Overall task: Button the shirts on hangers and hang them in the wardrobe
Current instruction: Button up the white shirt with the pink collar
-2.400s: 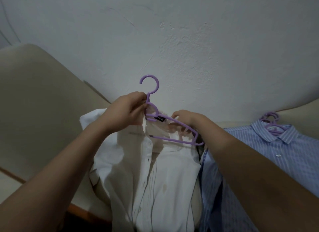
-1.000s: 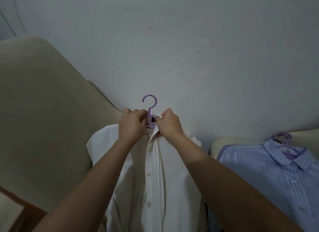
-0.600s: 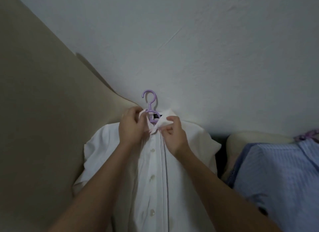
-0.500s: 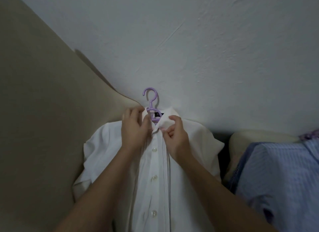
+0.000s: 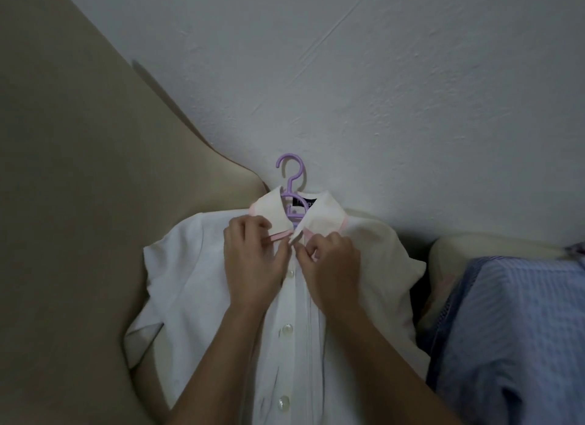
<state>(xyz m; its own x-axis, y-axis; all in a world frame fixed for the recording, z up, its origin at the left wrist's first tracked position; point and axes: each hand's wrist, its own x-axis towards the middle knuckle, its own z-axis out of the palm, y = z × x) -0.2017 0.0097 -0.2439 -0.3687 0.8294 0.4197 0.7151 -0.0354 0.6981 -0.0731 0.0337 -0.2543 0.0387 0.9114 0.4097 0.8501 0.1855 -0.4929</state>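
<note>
White, thin cloth makes the short-sleeved shirt (image 5: 193, 285), which lies front up in the middle on a purple plastic hanger (image 5: 292, 179). The hook of the hanger points to the far pale plaster wall (image 5: 395, 92). The cloth looks light, soft and limp, so it will probably fold and slide between the fingers. The small pearly buttons (image 5: 286, 328) look smooth. I think the best hold is on the two front edges, just beside the button and its hole.

The left hand (image 5: 253, 266) and the right hand (image 5: 332, 266) are close together just below the pink-edged collar (image 5: 272, 216), each pinching one front edge. The top button is hidden by the fingers.

A beige padded surface (image 5: 79, 235) is at the left and a blue striped shirt (image 5: 512, 345) at the near right. The collar tips hang over the working spot and may get in the way.
</note>
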